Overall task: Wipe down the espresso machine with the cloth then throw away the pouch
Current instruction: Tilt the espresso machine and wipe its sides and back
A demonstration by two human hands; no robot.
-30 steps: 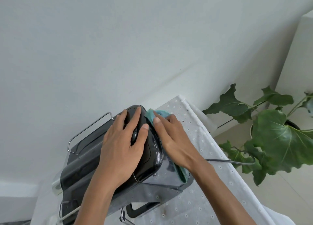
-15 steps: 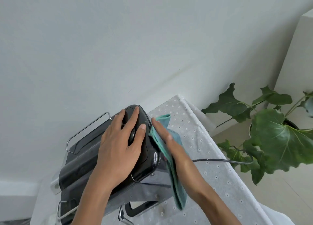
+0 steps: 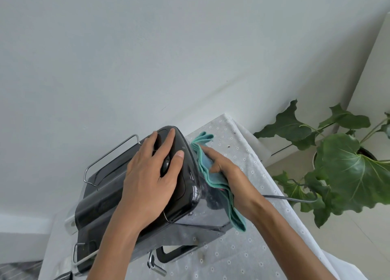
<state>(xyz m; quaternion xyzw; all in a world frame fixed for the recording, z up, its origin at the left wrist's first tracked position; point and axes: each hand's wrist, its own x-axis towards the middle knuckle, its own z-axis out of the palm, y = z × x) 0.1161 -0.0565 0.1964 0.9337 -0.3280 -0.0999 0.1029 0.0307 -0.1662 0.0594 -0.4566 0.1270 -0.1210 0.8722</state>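
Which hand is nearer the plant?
Right. The right hand presses the cloth on the machine's side facing the plant; the left hand lies on top, farther away.

One view only, from a wide-angle camera worn on the person's head. It looks forward and steeply down, close over the espresso machine (image 3: pixel 147 195) on the bench (image 3: pixel 253 248), and is tilted so the wall (image 3: pixel 147 58) fills the upper frame. A plant (image 3: pixel 346 170) sits at the right edge.
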